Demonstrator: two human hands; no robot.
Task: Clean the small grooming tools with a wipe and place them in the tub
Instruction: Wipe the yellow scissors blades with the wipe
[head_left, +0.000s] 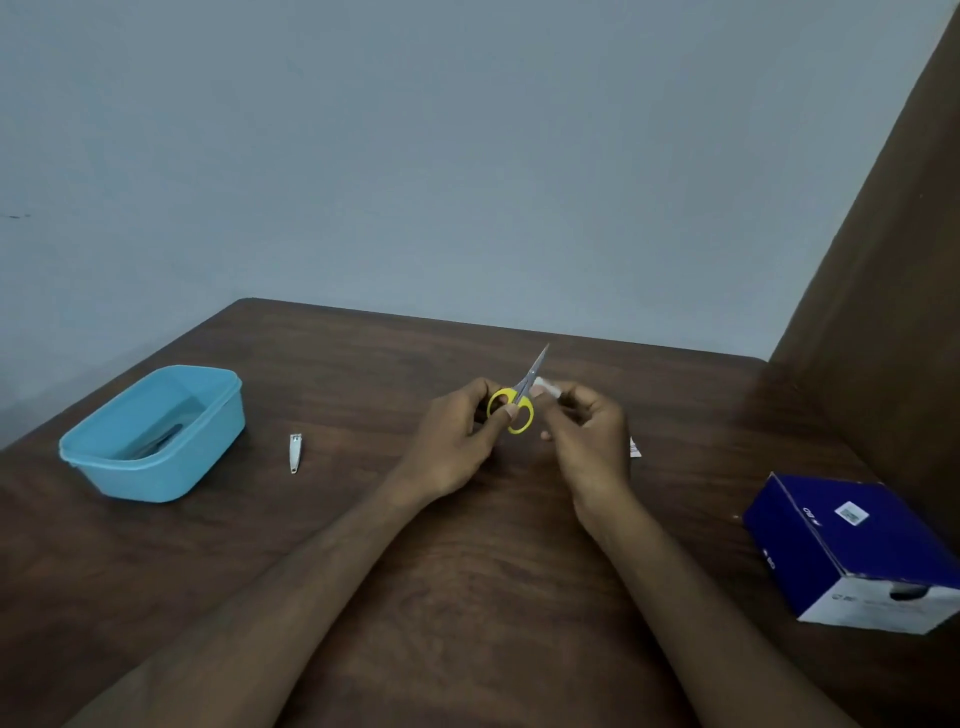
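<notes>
Left hand (457, 441) grips yellow-handled scissors (519, 397), blades up; right hand (587, 431) pinches wipe (548, 385) at blades. Nail clipper (295, 453) on worktop (467, 571) beside blue tub (156, 467).

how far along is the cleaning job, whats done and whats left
Done: one dark tool already lies in the blue tub. In hand: the left hand holds the yellow-handled scissors while the right hand pinches a white wipe at the blades. Left: the nail clipper lies untouched on the table, and the scissors are not yet in the tub.

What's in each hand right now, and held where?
Left hand grips the scissors by the yellow handles; right hand pinches a wipe beside the blades.
</notes>
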